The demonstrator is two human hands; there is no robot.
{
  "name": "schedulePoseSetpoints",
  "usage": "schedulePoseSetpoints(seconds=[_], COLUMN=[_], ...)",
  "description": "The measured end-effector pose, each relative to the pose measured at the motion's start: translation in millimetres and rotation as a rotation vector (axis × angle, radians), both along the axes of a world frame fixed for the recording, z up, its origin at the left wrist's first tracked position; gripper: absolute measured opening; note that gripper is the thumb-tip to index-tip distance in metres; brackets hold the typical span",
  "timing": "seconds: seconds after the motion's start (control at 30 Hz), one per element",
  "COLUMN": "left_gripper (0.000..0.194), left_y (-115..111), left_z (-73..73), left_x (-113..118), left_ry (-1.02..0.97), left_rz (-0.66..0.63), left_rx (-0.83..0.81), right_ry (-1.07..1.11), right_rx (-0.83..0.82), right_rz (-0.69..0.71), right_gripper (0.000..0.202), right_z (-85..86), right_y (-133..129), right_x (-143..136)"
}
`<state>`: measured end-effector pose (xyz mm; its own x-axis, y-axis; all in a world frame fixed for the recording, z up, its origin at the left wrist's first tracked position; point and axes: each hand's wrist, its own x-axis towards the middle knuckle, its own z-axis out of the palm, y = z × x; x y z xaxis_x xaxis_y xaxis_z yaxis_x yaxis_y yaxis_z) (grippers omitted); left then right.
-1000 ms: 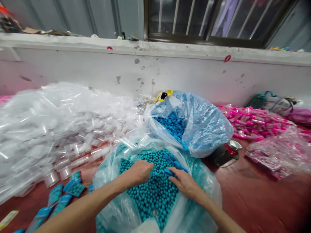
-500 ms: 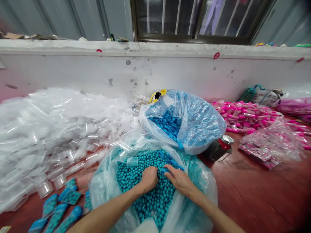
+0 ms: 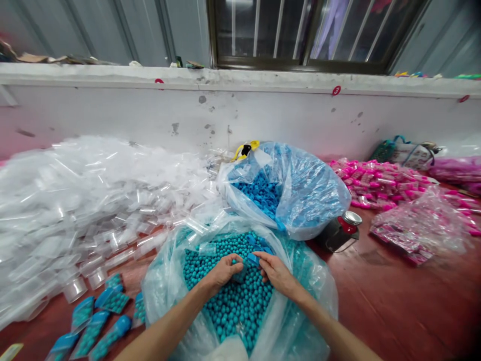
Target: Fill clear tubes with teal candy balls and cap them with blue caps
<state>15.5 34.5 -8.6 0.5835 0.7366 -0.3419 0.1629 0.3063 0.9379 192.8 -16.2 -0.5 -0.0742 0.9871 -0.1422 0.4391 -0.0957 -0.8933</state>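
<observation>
A clear plastic bag (image 3: 165, 281) full of round teal beads (image 3: 233, 311) stands open in front of me. Over the beads, my left hand (image 3: 222, 273) is closed around a small clear tube (image 3: 239, 274), which looks filled with teal beads and is partly hidden by the fingers. Facing it from the right, my right hand (image 3: 277, 273) pinches a blue cap (image 3: 253, 259) close to the tube's upper end. Several loose blue caps (image 3: 263, 245) lie on the beads just behind my right hand. Another clear tube (image 3: 207, 249) rests on the beads at the left.
Behind stands a bag of blue caps (image 3: 259, 193). Clear empty tubes (image 3: 93, 200) are heaped at left, with several capped bead-filled tubes (image 3: 92, 331) on the red floor. A dark container with a silver lid (image 3: 352, 217) and a pink pile (image 3: 379, 180) are at right.
My left hand has lifted slightly from the beads, bringing the tube into view. My right hand has come away from the loose caps with one blue cap in its fingers.
</observation>
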Motion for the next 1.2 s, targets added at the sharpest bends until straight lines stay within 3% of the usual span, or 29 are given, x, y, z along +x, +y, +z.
schedulePoseSetpoints(seconds=[0.17, 0.4, 0.57, 0.73, 0.9, 1.1, 1.2], left_gripper=[0.047, 0.039, 0.041, 0.028, 0.032, 0.041, 0.038], left_y=[-0.1, -9.4, -8.8, 6.8, 16.2, 3.8, -1.8], left_z=[-2.0, 10.7, 6.0, -6.5, -5.5, 4.9, 9.0], left_x=[-0.6, 0.7, -1.2, 18.7, 32.9, 12.2, 5.7], left_ry=[-0.093, -0.193, 0.031, 0.195, 0.11, -0.124, -0.162], left_rz=[0.011, 0.04, 0.061, 0.053, 0.037, 0.063, 0.136], left_rx=[-0.117, -0.119, -0.14, -0.157, -0.193, -0.204, -0.138], right_ry=[-0.173, -0.12, -0.222, -0.435, -0.264, 0.097, 0.015], right_rx=[0.274, 0.264, 0.304, 0.3, 0.274, 0.02, 0.176], right_rz=[-0.057, 0.013, -0.034, -0.116, -0.156, -0.11, -0.117], right_gripper=[0.031, 0.027, 0.021, 0.023, 0.019, 0.023, 0.023], right_z=[12.9, 17.0, 17.1, 13.6, 11.0, 8.3, 14.3], right_y=[0.9, 2.7, 4.0, 4.8, 4.6, 2.2, -2.4], right_x=[-10.5, -17.3, -18.0, -11.4, -1.5, -4.0, -10.6])
